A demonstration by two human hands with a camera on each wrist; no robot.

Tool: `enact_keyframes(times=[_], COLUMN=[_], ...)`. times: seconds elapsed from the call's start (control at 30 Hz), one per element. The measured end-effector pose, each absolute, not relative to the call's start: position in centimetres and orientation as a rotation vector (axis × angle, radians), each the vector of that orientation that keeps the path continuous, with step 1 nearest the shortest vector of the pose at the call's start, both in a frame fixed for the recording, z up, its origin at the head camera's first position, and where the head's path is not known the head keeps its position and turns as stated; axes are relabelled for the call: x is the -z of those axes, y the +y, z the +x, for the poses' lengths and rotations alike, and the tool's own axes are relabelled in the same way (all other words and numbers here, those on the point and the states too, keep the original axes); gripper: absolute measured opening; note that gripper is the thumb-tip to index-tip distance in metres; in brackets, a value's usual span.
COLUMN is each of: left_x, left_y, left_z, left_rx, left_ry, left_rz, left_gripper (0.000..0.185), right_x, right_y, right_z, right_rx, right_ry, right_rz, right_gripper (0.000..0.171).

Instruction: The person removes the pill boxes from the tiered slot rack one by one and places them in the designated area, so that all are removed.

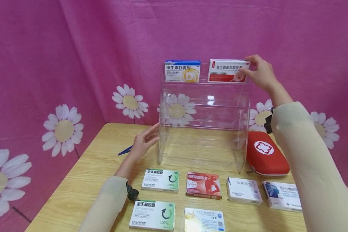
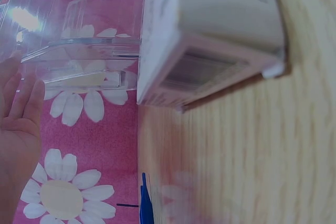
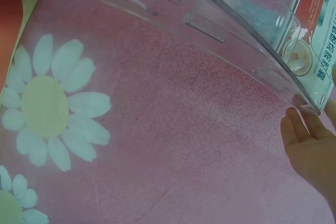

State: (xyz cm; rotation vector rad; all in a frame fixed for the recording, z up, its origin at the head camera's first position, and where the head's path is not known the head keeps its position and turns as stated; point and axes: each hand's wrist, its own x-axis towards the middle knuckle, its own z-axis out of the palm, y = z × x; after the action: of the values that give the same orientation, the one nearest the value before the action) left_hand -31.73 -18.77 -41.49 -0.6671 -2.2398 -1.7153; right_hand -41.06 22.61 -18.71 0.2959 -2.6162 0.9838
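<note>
A clear acrylic display rack (image 1: 206, 105) with stepped tiers stands on the wooden table. Two medicine boxes sit on its top tier: a white, blue and yellow vitamin D box (image 1: 182, 71) at the left, a white and red capsule box (image 1: 226, 71) at the right. My right hand (image 1: 262, 73) pinches the right end of the capsule box, thumb on its front face and a finger at its upper corner. Low at the rack's left side, my left hand (image 1: 144, 141) has its fingers extended, fingertips right at the clear panel. The left wrist view shows that hand (image 2: 21, 111) too.
Several medicine boxes lie in front of the rack, among them two green and white ones (image 1: 160, 180) and a red one (image 1: 203, 185). A red zip case (image 1: 266, 153) is at the rack's right. Blue tweezers (image 1: 125, 150) lie left; a pink flowered curtain (image 1: 104, 48) hangs behind.
</note>
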Motion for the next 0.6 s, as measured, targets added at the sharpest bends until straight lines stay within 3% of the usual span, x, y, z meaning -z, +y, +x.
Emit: enact_keyframes(times=[0.6], left_x=[42.3], left_y=[-19.6], left_z=[-33.0], left_rx=[1.754], left_ry=[-2.216], left_rz=[-0.746], left_gripper=[0.055], right_x=[18.6], right_y=[19.8], right_z=[-39.8], right_rx=[-0.837], right_ry=[-2.425], right_rz=[0.027], right_gripper=[0.045])
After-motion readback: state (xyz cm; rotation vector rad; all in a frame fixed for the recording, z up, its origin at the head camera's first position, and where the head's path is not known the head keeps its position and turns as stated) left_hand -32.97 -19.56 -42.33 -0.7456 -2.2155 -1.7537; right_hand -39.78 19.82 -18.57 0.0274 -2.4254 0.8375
